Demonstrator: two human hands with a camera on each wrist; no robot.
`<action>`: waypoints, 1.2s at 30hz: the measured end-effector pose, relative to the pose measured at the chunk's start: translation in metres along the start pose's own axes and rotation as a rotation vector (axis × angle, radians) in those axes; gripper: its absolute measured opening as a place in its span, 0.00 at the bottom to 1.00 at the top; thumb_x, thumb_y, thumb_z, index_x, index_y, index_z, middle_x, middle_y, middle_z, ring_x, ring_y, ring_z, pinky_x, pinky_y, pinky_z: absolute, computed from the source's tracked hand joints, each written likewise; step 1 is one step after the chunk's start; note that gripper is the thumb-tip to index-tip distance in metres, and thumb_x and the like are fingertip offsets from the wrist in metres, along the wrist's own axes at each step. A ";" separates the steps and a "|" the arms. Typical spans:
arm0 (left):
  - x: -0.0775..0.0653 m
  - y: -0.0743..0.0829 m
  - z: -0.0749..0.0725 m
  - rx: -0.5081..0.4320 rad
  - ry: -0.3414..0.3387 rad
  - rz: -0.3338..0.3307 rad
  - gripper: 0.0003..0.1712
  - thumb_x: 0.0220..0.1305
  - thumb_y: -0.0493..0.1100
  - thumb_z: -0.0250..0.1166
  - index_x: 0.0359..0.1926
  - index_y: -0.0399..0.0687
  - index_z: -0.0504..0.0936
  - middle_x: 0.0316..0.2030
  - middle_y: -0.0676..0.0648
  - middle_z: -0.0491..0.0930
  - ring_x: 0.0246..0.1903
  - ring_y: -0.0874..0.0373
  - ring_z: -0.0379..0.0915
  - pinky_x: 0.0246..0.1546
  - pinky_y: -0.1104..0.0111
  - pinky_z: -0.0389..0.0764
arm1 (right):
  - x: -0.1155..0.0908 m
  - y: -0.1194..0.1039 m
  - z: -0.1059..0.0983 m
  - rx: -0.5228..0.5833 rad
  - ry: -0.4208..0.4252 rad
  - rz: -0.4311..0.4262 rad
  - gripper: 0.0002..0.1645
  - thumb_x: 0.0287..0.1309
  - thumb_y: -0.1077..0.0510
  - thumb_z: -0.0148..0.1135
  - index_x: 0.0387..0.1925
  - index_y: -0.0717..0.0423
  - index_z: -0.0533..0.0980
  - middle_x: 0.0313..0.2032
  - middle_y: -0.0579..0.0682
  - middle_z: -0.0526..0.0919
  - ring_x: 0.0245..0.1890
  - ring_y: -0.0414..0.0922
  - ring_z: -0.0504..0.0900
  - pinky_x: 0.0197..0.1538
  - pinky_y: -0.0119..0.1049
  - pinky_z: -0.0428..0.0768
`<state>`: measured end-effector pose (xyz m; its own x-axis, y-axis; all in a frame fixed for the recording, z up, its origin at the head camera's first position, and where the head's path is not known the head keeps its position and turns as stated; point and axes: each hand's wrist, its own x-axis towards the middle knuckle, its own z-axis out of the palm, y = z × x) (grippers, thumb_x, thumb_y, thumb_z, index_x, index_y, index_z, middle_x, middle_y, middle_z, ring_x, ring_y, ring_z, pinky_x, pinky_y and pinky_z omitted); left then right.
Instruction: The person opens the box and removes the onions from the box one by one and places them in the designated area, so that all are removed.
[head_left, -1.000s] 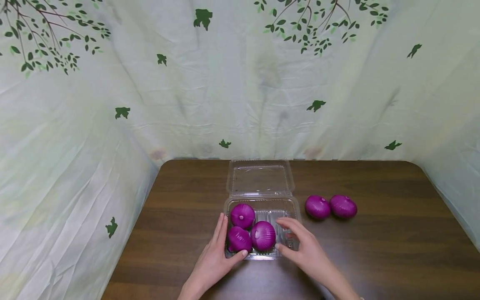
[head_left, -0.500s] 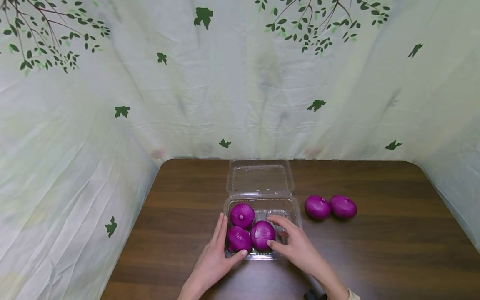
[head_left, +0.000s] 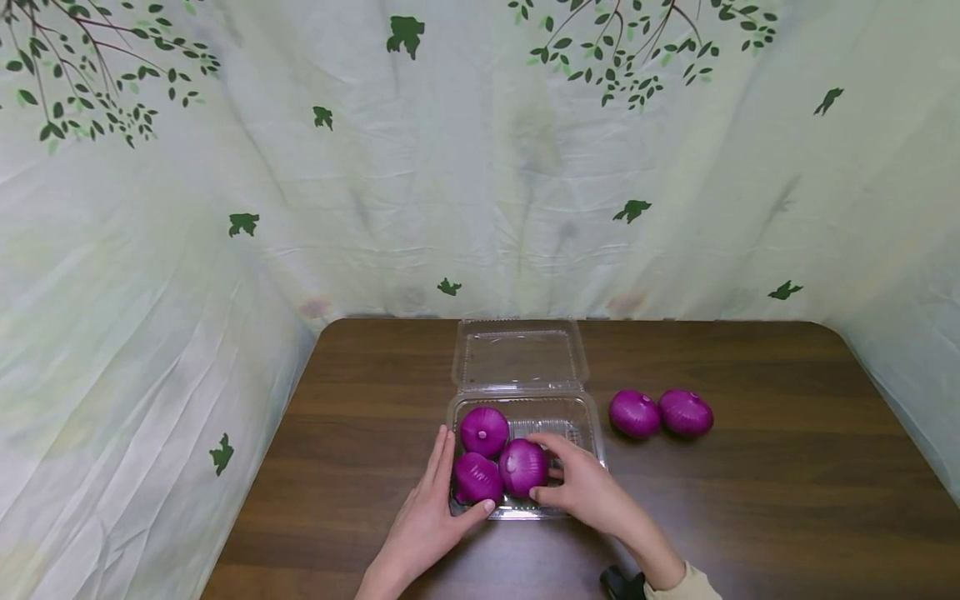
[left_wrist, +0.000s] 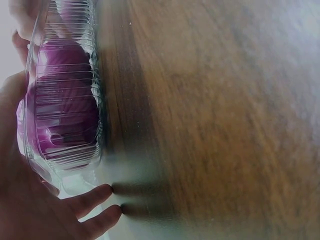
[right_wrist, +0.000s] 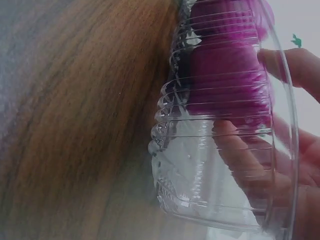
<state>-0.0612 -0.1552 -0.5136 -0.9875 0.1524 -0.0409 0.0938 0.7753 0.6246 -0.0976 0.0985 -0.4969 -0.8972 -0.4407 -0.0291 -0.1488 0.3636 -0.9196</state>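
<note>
A clear plastic clamshell container (head_left: 558, 427) stands on the table with its lid (head_left: 521, 358) folded back. Inside are three purple onions: a rear-left onion (head_left: 483, 431), a front-left onion (head_left: 477, 478) and a right-hand onion (head_left: 523, 467). My right hand (head_left: 592, 492) grips the right-hand onion from its right side, fingers behind and thumb in front. Through the container wall in the right wrist view, fingers (right_wrist: 240, 155) reach in beside the onion (right_wrist: 227, 80). My left hand (head_left: 427, 521) rests along the container's left side, fingers straight, thumb at the front rim.
Two more purple onions, a nearer-left one (head_left: 634, 414) and a far-right one (head_left: 686, 413), lie side by side right of the container. The brown wooden table (head_left: 757, 500) ends at a leaf-printed cloth backdrop (head_left: 525, 208). A black object (head_left: 621, 582) is by the right wrist.
My right hand has moved left and closed round the right-hand onion, which has shifted very slightly. The left hand stays in place.
</note>
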 end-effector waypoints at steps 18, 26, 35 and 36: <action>-0.001 0.001 -0.001 0.007 -0.011 -0.024 0.64 0.52 0.78 0.61 0.79 0.60 0.39 0.78 0.58 0.34 0.63 0.43 0.67 0.53 0.37 0.69 | 0.012 0.004 0.006 -0.252 0.043 -0.033 0.47 0.39 0.57 0.80 0.63 0.55 0.71 0.53 0.48 0.78 0.47 0.43 0.79 0.48 0.42 0.79; 0.000 0.000 0.001 0.005 -0.003 -0.014 0.64 0.53 0.76 0.62 0.79 0.60 0.40 0.78 0.57 0.35 0.62 0.42 0.68 0.52 0.37 0.69 | 0.007 0.001 0.010 -0.266 0.197 -0.057 0.46 0.33 0.51 0.82 0.59 0.45 0.73 0.50 0.37 0.76 0.49 0.37 0.76 0.52 0.42 0.77; 0.000 0.000 0.001 0.003 -0.005 -0.007 0.64 0.53 0.78 0.61 0.79 0.57 0.41 0.78 0.54 0.36 0.63 0.41 0.66 0.52 0.35 0.68 | 0.003 -0.002 0.008 -0.103 0.271 -0.048 0.45 0.36 0.49 0.83 0.59 0.36 0.70 0.51 0.35 0.73 0.50 0.37 0.75 0.53 0.48 0.78; 0.000 0.000 0.000 0.002 -0.005 -0.007 0.64 0.53 0.78 0.60 0.79 0.57 0.41 0.78 0.54 0.36 0.63 0.41 0.66 0.52 0.35 0.68 | 0.003 -0.002 0.008 -0.088 0.278 -0.057 0.45 0.36 0.50 0.83 0.59 0.35 0.71 0.51 0.36 0.73 0.50 0.38 0.75 0.53 0.48 0.78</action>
<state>-0.0610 -0.1545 -0.5137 -0.9875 0.1498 -0.0494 0.0868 0.7776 0.6227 -0.0968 0.0896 -0.4980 -0.9640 -0.2251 0.1414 -0.2270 0.4199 -0.8787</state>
